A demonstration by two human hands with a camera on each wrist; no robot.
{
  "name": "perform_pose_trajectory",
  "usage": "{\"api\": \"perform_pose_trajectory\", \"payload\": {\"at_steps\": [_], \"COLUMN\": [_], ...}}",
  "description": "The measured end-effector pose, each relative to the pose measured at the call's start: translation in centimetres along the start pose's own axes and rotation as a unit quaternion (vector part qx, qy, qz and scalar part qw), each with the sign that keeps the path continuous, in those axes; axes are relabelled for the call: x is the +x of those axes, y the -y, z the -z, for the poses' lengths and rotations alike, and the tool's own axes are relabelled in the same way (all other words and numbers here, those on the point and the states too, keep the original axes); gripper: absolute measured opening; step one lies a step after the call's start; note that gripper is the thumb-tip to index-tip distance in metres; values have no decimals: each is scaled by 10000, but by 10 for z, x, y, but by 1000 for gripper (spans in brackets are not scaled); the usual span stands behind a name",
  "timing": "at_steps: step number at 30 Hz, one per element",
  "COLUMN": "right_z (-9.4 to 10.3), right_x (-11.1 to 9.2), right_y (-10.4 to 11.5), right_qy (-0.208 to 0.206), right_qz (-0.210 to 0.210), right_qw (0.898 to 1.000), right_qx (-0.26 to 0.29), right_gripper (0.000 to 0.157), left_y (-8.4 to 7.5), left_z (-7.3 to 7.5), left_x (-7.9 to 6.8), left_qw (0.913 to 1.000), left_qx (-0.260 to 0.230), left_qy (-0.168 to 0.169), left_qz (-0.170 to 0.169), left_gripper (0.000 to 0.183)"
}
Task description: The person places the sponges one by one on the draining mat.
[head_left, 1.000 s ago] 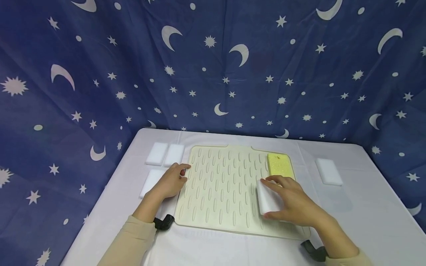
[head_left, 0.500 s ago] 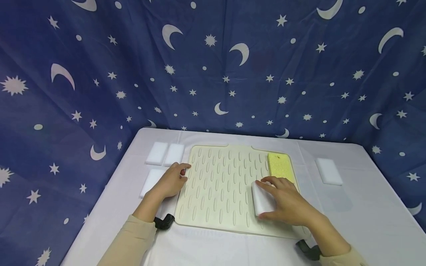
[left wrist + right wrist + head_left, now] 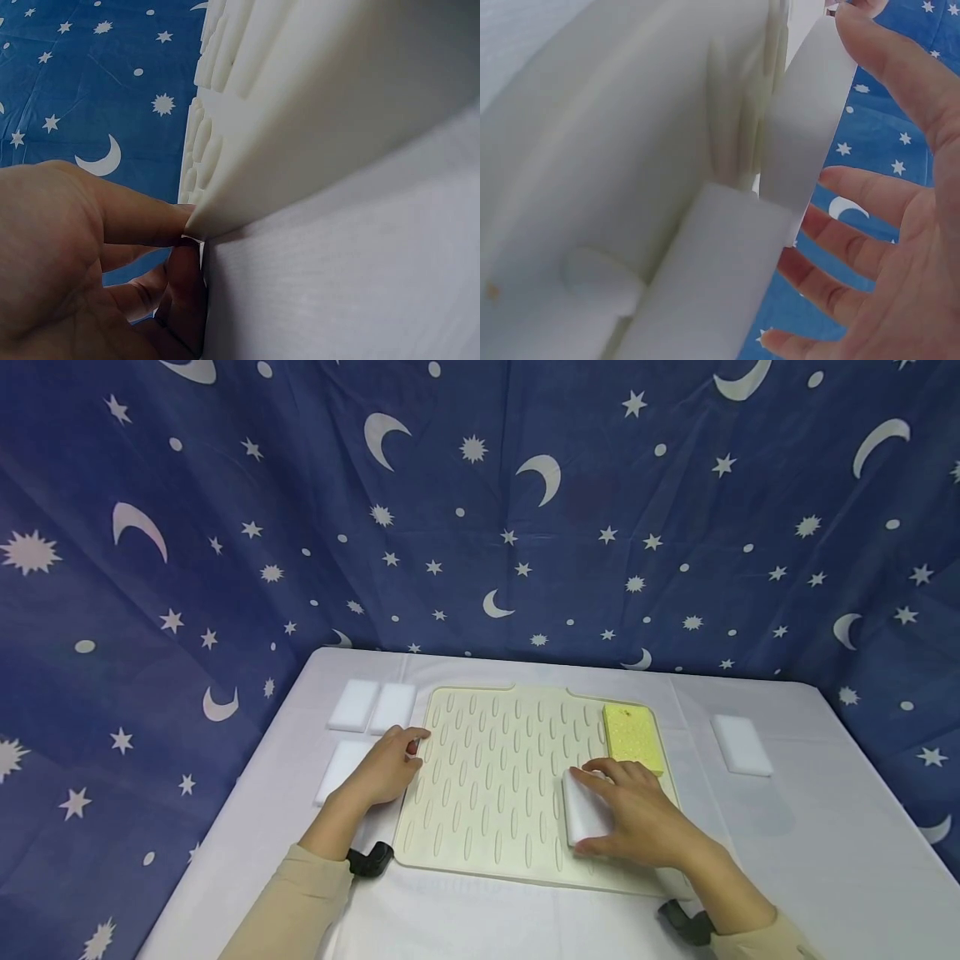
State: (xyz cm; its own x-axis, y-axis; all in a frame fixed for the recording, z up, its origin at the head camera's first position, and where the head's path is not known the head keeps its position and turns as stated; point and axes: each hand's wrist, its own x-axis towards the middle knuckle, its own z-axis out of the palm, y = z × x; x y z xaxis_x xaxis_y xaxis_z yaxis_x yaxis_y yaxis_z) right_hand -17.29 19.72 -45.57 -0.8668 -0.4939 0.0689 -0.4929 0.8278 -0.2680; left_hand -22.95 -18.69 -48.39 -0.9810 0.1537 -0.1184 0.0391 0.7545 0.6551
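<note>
My left hand [image 3: 388, 768] pinches the left edge of a cream drying mat [image 3: 480, 777] with raised oval ridges; the left wrist view shows thumb and finger at that rim. On the mat's right side, my right hand [image 3: 637, 814] holds a white sponge [image 3: 585, 810] between thumb and fingers. The right wrist view shows this held sponge [image 3: 806, 120] spanning from thumb to fingers, with another white block [image 3: 705, 277] nearer the camera. That second block is hidden under my hand in the head view. A yellow sponge [image 3: 632, 737] lies at the mat's far right corner.
Several white sponges [image 3: 354, 705] lie left of the mat, one partly behind my left hand. Another white sponge [image 3: 741, 745] rests to the right on the white tablecloth [image 3: 810, 810]. A blue star-and-moon curtain [image 3: 450, 543] hangs behind the table.
My right hand has moved a little to the left across the mat with the white sponge, slowing lately. More of the yellow sponge shows. The left hand stays at the mat's edge.
</note>
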Motion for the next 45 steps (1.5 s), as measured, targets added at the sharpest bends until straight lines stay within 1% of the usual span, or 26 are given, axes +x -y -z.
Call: {"api": "perform_pose_trajectory", "payload": {"at_steps": [11,26,45], "right_z": [-4,-7,-8], "right_x": [2,3,0], "right_y": [2,4,3], "right_qy": [60,86,30], "right_qz": [-87,-154,-108], "right_qw": [9999,9998,9999], "right_qx": [-16,-60,12], "right_gripper": [102,102,101], "left_y": [0,1,1], "left_z": [0,1,0], "left_x": [0,0,0], "left_qw": [10000,10000,10000], "left_qx": [-76,-20,6], "left_qy": [23,-9,-17], "left_qz": [19,-19,-29], "left_gripper": [47,47,46]}}
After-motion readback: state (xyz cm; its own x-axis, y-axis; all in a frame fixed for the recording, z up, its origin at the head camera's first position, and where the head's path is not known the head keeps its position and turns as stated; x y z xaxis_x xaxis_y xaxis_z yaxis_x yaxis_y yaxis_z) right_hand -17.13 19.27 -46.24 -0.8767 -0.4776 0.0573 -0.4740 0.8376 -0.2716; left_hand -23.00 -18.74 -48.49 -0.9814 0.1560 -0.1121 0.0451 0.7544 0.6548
